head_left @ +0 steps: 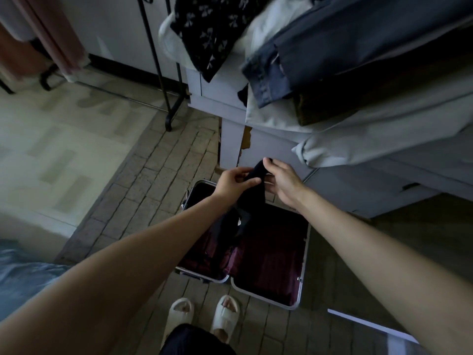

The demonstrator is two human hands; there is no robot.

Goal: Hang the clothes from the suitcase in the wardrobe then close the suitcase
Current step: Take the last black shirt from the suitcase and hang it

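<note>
A: While two pale slippers [204, 319] stand at the bottom edge, what lies just beyond them?

B: An open suitcase [302, 298] with metal rim and dark red lining, on the brick-patterned floor [153, 180].

A: And the hands?

B: The left hand [231, 184] and right hand [284, 181], close together, both pinch a dark garment [252, 198] above the suitcase; its lower part is hard to make out.

A: Farther?

B: Folded clothes [320, 55] on a white cabinet [230, 139], partly cut off.
</note>
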